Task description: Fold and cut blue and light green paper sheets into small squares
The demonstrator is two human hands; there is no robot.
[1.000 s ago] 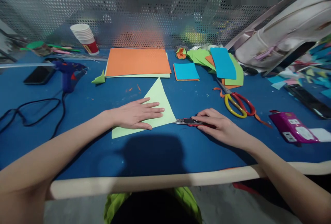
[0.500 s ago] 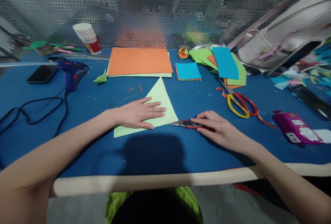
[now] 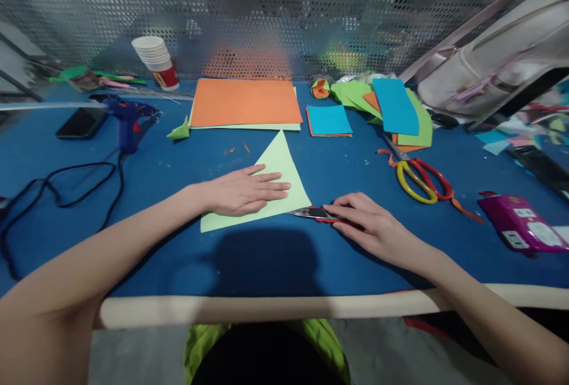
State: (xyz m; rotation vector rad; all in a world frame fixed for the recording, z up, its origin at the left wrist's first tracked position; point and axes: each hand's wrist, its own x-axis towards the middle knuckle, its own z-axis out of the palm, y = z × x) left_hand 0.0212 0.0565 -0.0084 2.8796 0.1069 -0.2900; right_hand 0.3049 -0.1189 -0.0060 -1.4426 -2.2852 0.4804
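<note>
A pale green paper triangle (image 3: 290,181) lies on the blue tabletop in front of me, its tip pointing away. My left hand (image 3: 249,191) is pressed flat on it with the fingers stretched out. My right hand (image 3: 371,222) grips a red and black utility knife (image 3: 317,214). The knife's blade points left and lies along the triangle's near edge, by its right corner; whether the tip is under the paper I cannot tell.
At the back are orange sheets (image 3: 244,102), blue squares (image 3: 329,119), stacked paper cups (image 3: 156,62) and a small green folded piece (image 3: 180,130). A glue gun (image 3: 128,118) with its cord sits left. Scissors (image 3: 420,180) and a purple packet (image 3: 524,222) are right.
The whole view has shifted slightly. The utility knife has moved a little left along the near edge of the paper, while my left hand stays flat on the triangle.
</note>
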